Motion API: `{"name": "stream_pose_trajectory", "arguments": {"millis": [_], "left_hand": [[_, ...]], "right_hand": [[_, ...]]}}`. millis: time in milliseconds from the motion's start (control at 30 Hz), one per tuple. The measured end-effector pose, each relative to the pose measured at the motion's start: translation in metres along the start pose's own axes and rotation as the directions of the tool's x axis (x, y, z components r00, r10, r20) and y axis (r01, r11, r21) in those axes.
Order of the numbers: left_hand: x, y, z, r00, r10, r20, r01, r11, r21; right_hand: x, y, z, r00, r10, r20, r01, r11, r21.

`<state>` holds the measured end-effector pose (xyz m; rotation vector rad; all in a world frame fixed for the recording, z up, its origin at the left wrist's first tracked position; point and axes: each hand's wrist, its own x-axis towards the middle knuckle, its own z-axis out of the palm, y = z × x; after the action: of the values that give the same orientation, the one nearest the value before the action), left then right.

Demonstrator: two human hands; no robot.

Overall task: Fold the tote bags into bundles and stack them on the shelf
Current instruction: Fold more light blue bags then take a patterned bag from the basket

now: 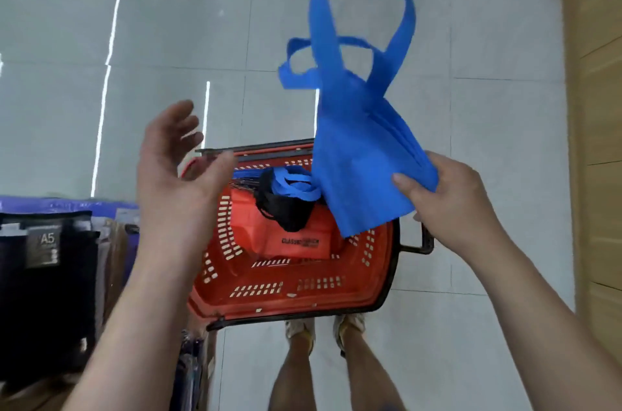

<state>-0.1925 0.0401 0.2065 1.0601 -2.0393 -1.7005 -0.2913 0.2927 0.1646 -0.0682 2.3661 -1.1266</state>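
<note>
Item: blue tote bag [363, 154] – held in the air over the far right part of the red basket [269, 292], partly gathered along its length, with both handle loops splayed away from the person and blurred.

Right hand [447, 195]: pinched the bag's near corner, thumb laid across the front face and fingers curled behind the layered edge.

Left hand [178, 168]: spread and holding nothing, palm turned toward the bag, raised over the basket's left rim and well apart from the fabric.

Basket contents: an orange bag [296, 239] with dark lettering lying flat, a black bag [286, 212] crumpled on top of it, and loose blue handles [292, 186] of a further bag beside that.

Adjacent: dark packaged goods marked A5 [47, 242] at the person's left; whether this was the destination shelf could not be told.

Step in hand, by judgement: the start of folding this one bag – lifted out and not yet bundled, with several bags waiting.

Next move, by judgement: the free hand would need to catch the opposite edge or the loose handles and bring them down onto the body, so the cloth lies flat enough to fold.
</note>
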Motion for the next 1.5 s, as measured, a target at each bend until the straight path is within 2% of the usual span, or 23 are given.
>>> {"name": "stream_pose_trajectory", "arguments": {"millis": [33,67,133,167,200,300,367,400,467,567,633,700,767,900,1000,1067,1167,1233,1300,1333,1367,1433,1500], "left_hand": [[-0.013,0.004,0.004,0.996,0.056,0.071,-0.063,0.994,0.094],[-0.029,0.006,0.010,0.973,0.080,0.214,-0.115,0.981,0.155],[-0.062,0.008,0.032,0.841,0.074,0.536,-0.272,0.915,0.299],[-0.076,0.004,0.042,0.782,0.089,0.617,-0.375,0.858,0.351],[-0.085,0.003,0.050,0.769,0.113,0.629,-0.431,0.818,0.380],[-0.087,0.013,0.055,0.840,0.209,0.501,-0.448,0.787,0.424],[-0.088,0.022,0.046,0.832,0.329,0.446,-0.524,0.730,0.439],[-0.089,0.028,0.040,0.840,0.357,0.409,-0.519,0.746,0.417],[-0.089,0.048,0.025,0.906,0.270,0.327,-0.375,0.870,0.320],[-0.085,0.079,0.003,0.965,0.119,0.234,-0.158,0.975,0.157],[-0.081,0.097,-0.016,0.979,0.127,0.162,-0.159,0.965,0.208],[-0.079,0.112,-0.038,0.985,0.153,0.076,-0.168,0.948,0.269],[-0.078,0.126,-0.064,0.988,0.150,0.030,-0.152,0.941,0.301],[-0.084,0.143,-0.124,0.997,0.070,0.026,-0.074,0.919,0.388],[-0.105,0.149,-0.160,1.000,-0.008,-0.008,0.011,0.926,0.377],[-0.126,0.154,-0.168,0.998,0.016,-0.064,0.011,0.918,0.397],[-0.159,0.165,-0.163,0.992,0.051,-0.117,-0.002,0.924,0.381],[-0.181,0.177,-0.152,0.993,0.018,-0.113,0.013,0.964,0.267],[-0.201,0.188,-0.141,0.990,-0.033,-0.140,0.046,0.995,0.089],[-0.209,0.194,-0.136,0.983,-0.056,-0.175,0.058,0.998,0.010],[-0.214,0.198,-0.130,0.974,-0.073,-0.214,0.066,0.997,-0.036],[-0.224,0.204,-0.119,0.958,-0.088,-0.274,0.072,0.995,-0.067],[-0.232,0.208,-0.109,0.952,-0.112,-0.286,0.074,0.987,-0.143]], "right_hand": [[-0.003,-0.015,-0.003,0.999,0.031,-0.014,-0.029,0.996,0.087],[-0.007,-0.029,-0.005,0.998,0.050,-0.024,-0.046,0.987,0.152],[-0.015,-0.054,-0.005,0.998,0.064,-0.021,-0.058,0.975,0.217],[-0.021,-0.065,-0.005,0.998,0.070,0.007,-0.069,0.968,0.240],[-0.026,-0.074,-0.004,0.996,0.078,0.046,-0.087,0.960,0.266],[-0.042,-0.094,-0.005,0.984,0.122,0.129,-0.158,0.934,0.321],[-0.051,-0.103,-0.008,0.983,0.127,0.132,-0.170,0.905,0.391],[-0.057,-0.107,-0.010,0.982,0.107,0.156,-0.165,0.887,0.431],[-0.068,-0.114,-0.010,0.968,0.000,0.250,-0.110,0.898,0.426],[-0.089,-0.121,0.001,0.938,-0.058,0.341,0.016,0.992,0.125],[-0.104,-0.123,0.005,0.966,-0.053,0.252,0.067,0.997,-0.047],[-0.115,-0.119,-0.001,0.996,-0.088,0.029,0.092,0.969,-0.227],[-0.125,-0.114,-0.015,0.983,-0.086,-0.163,0.048,0.973,-0.226],[-0.129,-0.112,-0.062,0.917,-0.026,-0.398,-0.031,0.990,-0.137],[-0.112,-0.122,-0.099,0.889,-0.047,-0.456,-0.058,0.976,-0.212],[-0.098,-0.130,-0.109,0.900,-0.062,-0.432,-0.062,0.962,-0.266],[-0.081,-0.147,-0.112,0.934,-0.102,-0.343,-0.031,0.932,-0.360],[-0.080,-0.158,-0.107,0.967,-0.130,-0.221,0.018,0.895,-0.445],[-0.099,-0.171,-0.098,0.986,-0.165,-0.007,0.147,0.892,-0.427],[-0.117,-0.179,-0.091,0.968,-0.196,0.158,0.239,0.915,-0.324],[-0.141,-0.189,-0.084,0.915,-0.213,0.344,0.280,0.946,-0.161],[-0.195,-0.210,-0.071,0.716,-0.215,0.664,0.194,0.975,0.107],[-0.233,-0.219,-0.056,0.553,-0.232,0.800,0.197,0.970,0.145]]}}
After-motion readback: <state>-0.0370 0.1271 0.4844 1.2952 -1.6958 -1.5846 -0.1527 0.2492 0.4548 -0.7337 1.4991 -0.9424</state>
